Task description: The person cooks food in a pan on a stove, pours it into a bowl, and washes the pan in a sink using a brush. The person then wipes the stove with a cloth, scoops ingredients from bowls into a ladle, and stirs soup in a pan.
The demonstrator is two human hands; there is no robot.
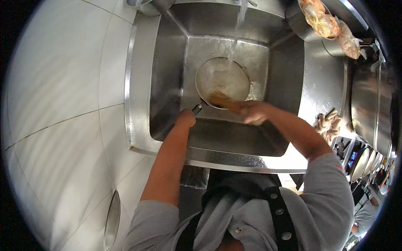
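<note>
Steel is forming the sink [140, 83], where a pan [222, 75] is resting between left and right edges; the left hand [186, 118] is wrapping fingers round its handle [197, 108], the right hand [254, 112] is pinching a brown scrubber [220, 100] at the pan's near edge.

Pan [197, 77]: a pale, cloudy beige is seen inside; the handle [197, 109] is recorded as black. Brush [220, 100]: golden brown is noted. Sink [167, 83]: silver-grey is shown, streaked by whitish glints; the same metallic tone is shared by the surface [320, 79]. Tiles [63, 62]: off-white, crossed by thin dark joint lines and banded by soft grey shadow stripes. Shirt [326, 180]: plain grey, marked by a small pinkish-red patch on the right sleeve. Strap [278, 213]: black, dotted with silver-grey studs. Crumpled cloth [328, 124]: beige. Bagged bundle [320, 21]: mottled orange and cream.
</note>
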